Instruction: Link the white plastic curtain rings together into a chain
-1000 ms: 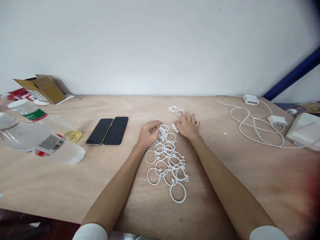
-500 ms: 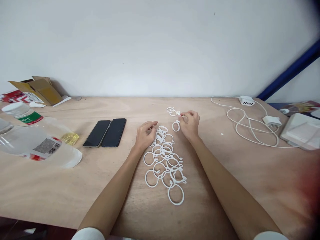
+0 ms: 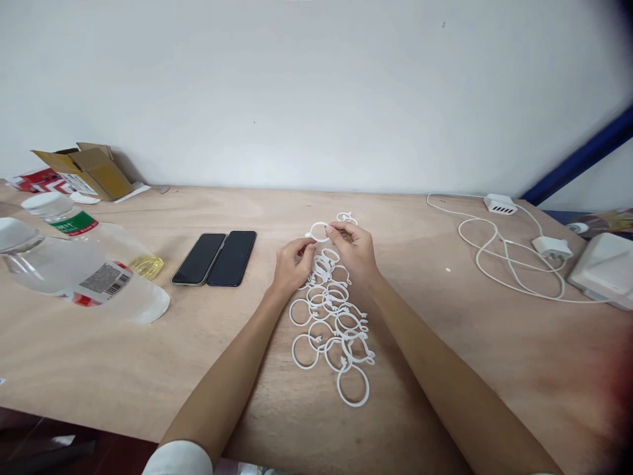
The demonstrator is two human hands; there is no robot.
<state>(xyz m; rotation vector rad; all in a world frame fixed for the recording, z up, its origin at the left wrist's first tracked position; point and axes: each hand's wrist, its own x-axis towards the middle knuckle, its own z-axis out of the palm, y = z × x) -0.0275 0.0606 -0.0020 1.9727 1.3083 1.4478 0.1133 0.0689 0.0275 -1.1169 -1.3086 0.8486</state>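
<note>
A pile of several white plastic rings (image 3: 332, 323) lies in the middle of the wooden table (image 3: 148, 356). My left hand (image 3: 291, 264) and my right hand (image 3: 352, 249) meet just above the pile's far end. Together they pinch a single white ring (image 3: 318, 231), each hand gripping one side of it. A small cluster of linked white rings (image 3: 346, 217) lies on the table just beyond my hands.
Two black phones (image 3: 215, 257) lie side by side to the left. Clear plastic bottles (image 3: 79, 270) lie on their sides at the far left, with a cardboard box (image 3: 84, 170) behind. A white cable with chargers (image 3: 504, 251) and a white device (image 3: 606, 267) sit at the right.
My right hand went from lying flat on the table to picking up a ring, then carried it left. My left hand has risen from the pile to grip the same ring.
</note>
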